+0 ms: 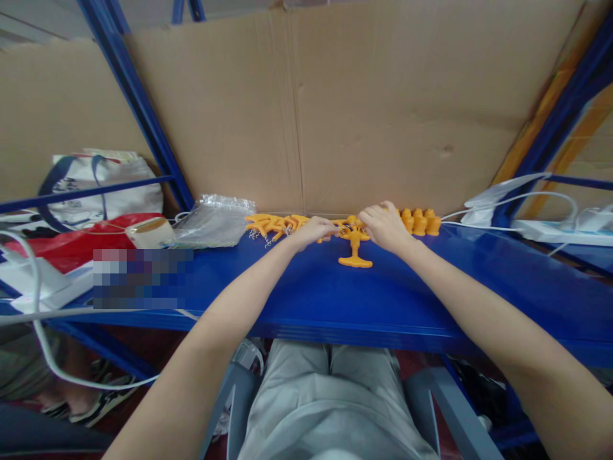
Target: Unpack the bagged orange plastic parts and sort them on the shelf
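Note:
An orange plastic T-handled piece (355, 245), apparently part of a corkscrew, lies on the blue shelf top with its crossbar towards me. My left hand (313, 232) is closed at its upper left, fingertips pinched beside small orange and metal bits too fine to make out. At its upper right, my right hand (384, 225) curls its fingers close to the piece's top end; what they grip is hidden. Left of my hands is a pile of orange handles (268, 223) with curly metal spirals (268, 243). Several orange barrel-shaped pieces (419, 223) stand in rows just right of my right hand.
Clear plastic bags (218, 220) lie left of the pile, near a red bag (96, 241) and a white cloth bag (108, 185). A cardboard sheet (297, 108) closes off the back. White cables and a power strip (569, 231) are at the right. Another person's leg shows lower left.

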Demonstrator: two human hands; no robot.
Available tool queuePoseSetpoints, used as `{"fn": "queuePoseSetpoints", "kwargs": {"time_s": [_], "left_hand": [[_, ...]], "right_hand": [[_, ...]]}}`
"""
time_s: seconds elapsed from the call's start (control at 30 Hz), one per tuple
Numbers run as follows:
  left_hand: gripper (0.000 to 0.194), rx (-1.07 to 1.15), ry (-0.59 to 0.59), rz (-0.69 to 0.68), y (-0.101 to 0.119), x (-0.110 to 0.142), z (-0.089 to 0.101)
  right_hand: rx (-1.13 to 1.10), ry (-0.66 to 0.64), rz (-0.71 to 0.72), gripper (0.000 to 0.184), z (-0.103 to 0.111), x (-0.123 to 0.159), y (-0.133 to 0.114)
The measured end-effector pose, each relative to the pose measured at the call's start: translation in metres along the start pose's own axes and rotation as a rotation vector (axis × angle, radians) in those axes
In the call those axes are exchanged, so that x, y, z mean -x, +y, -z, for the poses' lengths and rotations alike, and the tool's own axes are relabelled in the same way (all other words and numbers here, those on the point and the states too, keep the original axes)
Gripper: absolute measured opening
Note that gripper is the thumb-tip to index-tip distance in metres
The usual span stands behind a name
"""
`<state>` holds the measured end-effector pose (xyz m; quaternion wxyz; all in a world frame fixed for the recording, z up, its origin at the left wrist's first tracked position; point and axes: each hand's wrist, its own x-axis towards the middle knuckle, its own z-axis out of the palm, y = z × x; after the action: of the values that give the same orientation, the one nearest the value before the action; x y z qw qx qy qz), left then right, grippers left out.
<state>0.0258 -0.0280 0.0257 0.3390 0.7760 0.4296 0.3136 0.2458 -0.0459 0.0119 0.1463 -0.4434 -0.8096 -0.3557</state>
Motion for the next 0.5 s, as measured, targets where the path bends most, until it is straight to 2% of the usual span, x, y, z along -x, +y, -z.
{"fn": "queuePoseSetpoints", "kwargs": {"time_s": [0.13,0.27,0.4,0.5], "left_hand": [[0.022,0.059,0.104,0.111,-0.008,-0.002,0.009],[0.023,0.095,0.131,0.099,-0.013,-0.005,0.014],[0.022,0.100,0.133,0.079,-0.012,-0.005,0.014],[0.022,0.099,0.113,0.077,-0.011,-0.005,0.011]], "right_hand": [[0.037,-0.077,-0.259,0.027,-0.005,0.012,0.031],[0.066,-0.141,-0.592,0.034,-0.008,0.025,0.065],[0.050,-0.375,-0.907,0.038,0.000,0.034,0.087],[-0.024,-0.557,-1.062,0.040,0.008,0.042,0.095]]}}
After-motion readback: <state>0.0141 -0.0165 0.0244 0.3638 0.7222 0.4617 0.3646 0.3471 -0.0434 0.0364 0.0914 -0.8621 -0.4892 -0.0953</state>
